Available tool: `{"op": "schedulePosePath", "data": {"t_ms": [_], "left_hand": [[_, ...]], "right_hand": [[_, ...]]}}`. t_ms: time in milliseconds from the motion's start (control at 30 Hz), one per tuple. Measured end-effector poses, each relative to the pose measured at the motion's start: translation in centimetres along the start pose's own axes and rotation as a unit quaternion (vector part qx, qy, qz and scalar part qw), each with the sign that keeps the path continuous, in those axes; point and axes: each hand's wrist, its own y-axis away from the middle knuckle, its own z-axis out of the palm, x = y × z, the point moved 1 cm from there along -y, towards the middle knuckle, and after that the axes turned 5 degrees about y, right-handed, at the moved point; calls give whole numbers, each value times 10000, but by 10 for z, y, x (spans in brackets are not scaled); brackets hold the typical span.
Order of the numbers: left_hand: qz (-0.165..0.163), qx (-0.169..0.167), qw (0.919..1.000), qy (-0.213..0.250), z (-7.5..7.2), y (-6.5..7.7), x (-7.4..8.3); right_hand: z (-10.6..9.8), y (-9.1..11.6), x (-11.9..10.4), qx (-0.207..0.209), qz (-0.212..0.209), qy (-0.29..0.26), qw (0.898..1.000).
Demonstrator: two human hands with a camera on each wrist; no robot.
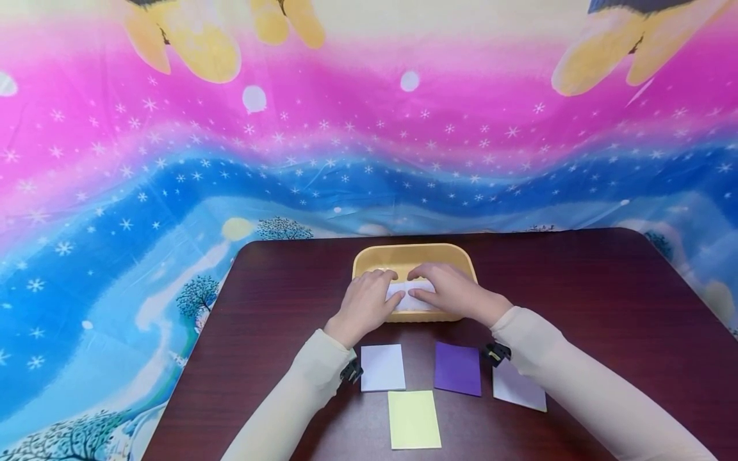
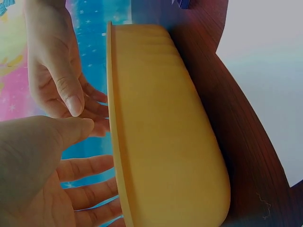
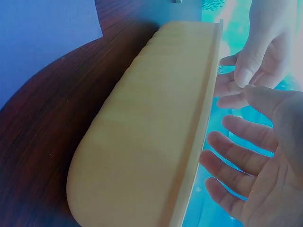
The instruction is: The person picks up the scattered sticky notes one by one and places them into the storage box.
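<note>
A yellow plastic basket [image 1: 415, 249] stands near the table's far edge. White paper [image 1: 410, 301] lies inside it, toward the near wall. My left hand [image 1: 364, 304] reaches over the near side on the left, fingers loosely bent and thumb apart from them. From the right, my right hand [image 1: 452, 291] reaches in the same way, its thumb tip near the left one. In both wrist views the fingers are spread and relaxed behind the basket rim [image 2: 116, 118], and no paper shows between fingers and thumb. Whether the fingertips touch the paper is hidden.
In front of the basket on the dark wooden table [image 1: 277, 301] lie square paper pieces: a white one [image 1: 383, 367], a purple one [image 1: 457, 369], a yellow one [image 1: 414, 419] and a pale one [image 1: 519, 387] partly under the right sleeve. A patterned cloth [image 1: 346, 141] hangs behind.
</note>
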Motion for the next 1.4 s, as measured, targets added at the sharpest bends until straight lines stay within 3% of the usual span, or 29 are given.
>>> {"op": "schedulePosePath", "data": {"t_ms": [1400], "left_hand": [[295,184,9994,-12,-10,18,4]], "right_hand": [[-4,24,-13,498,-477,58,9976]]}}
